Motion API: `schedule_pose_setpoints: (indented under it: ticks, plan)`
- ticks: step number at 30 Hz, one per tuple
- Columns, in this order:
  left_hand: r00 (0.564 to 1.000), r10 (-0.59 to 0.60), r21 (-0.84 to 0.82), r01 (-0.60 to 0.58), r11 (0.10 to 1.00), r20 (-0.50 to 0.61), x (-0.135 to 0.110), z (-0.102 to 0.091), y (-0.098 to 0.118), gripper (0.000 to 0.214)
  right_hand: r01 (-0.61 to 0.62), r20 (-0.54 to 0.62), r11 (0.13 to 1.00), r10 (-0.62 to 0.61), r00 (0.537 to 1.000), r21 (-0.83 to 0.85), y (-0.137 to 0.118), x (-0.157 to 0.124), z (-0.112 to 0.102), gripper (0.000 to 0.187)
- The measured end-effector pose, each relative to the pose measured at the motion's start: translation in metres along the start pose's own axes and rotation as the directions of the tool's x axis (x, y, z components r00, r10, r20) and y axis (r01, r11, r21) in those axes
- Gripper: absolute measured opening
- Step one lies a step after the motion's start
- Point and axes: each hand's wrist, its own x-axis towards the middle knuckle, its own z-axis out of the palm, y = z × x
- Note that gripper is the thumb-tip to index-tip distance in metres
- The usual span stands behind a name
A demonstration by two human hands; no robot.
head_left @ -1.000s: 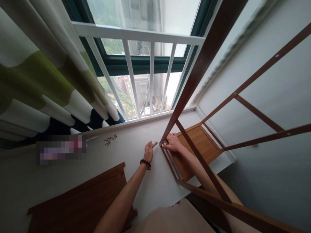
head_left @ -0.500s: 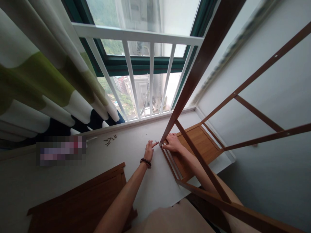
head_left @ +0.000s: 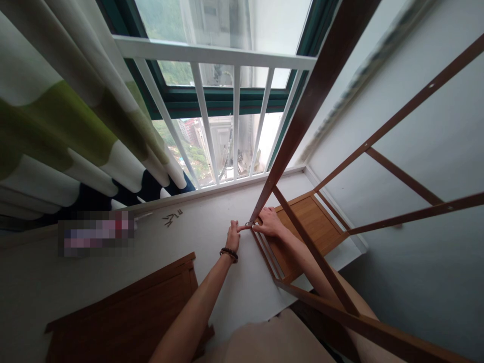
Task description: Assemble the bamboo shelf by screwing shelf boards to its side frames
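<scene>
My left hand, with a dark beaded bracelet at its wrist, is at the lower end of a brown wooden post. One finger reaches to a small thin metal tool, which looks like a hex key, at the post's foot; the fingers are partly curled. My right hand grips the same corner of the wooden frame from the other side, its fingers bent over the joint. Between the frame's legs lies a lighter wooden panel. My right forearm passes behind a crossbar.
Several small screws or bolts lie on the white ledge. A dark wooden panel rests at lower left, beside a blurred pinkish packet. Curtains hang left; a white railing fronts the window. The frame's long rails extend right.
My left hand has shifted slightly right, and its finger is closer to the joint. The small metal tool has turned. My right hand stays on the corner.
</scene>
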Motion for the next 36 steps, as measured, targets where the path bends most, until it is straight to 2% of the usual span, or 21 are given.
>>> schedule_pose_setpoints:
  ticks: [2,5,8,14,16,20,23,27,30,36]
  plan:
    - [1.0,-0.016,-0.009,0.016,1.0,-0.011,0.006,0.001,0.007,0.068,0.0,-0.002,1.0,0.0,1.0,0.001,0.0,0.0,0.0,0.029]
    - [0.996,0.08,-0.053,-0.078,0.996,0.039,0.008,0.001,0.018,0.066,-0.008,-0.002,1.0,0.008,1.0,-0.004,0.0,0.0,0.0,0.03]
    - [0.988,0.134,-0.082,-0.127,0.988,0.074,0.001,0.0,0.016,0.066,-0.009,-0.002,1.0,0.009,1.0,-0.005,0.0,0.0,0.001,0.03]
    - [0.997,-0.075,0.01,0.075,0.997,0.027,-0.001,0.0,-0.005,0.072,-0.008,0.004,1.0,0.008,1.0,-0.016,0.0,0.0,0.0,0.03]
    - [0.997,-0.075,-0.006,0.075,0.997,0.015,0.002,0.001,-0.001,0.072,-0.009,0.004,1.0,0.009,1.0,-0.01,-0.001,-0.001,0.0,0.03]
    - [0.997,0.047,-0.043,-0.045,0.998,0.058,0.001,0.0,0.014,0.067,-0.013,0.009,1.0,0.013,1.0,0.0,-0.002,-0.001,0.0,0.032]
    - [0.991,0.094,-0.022,-0.092,0.995,0.091,-0.008,-0.003,0.013,0.065,-0.014,0.003,1.0,0.014,1.0,-0.009,-0.002,-0.002,0.0,0.03]
    - [0.999,-0.013,0.073,0.01,0.997,0.035,-0.013,-0.005,0.001,0.067,-0.009,-0.016,1.0,0.008,1.0,-0.024,-0.003,-0.003,0.0,0.029]
    - [0.997,-0.076,0.068,0.076,0.995,-0.01,-0.006,-0.003,0.003,0.068,-0.001,-0.013,1.0,0.001,1.0,-0.019,-0.004,-0.003,-0.001,0.028]
    - [0.993,0.093,-0.063,-0.089,0.994,0.069,-0.001,-0.001,0.017,0.065,0.001,-0.009,1.0,-0.001,1.0,-0.007,-0.003,-0.003,-0.001,0.03]
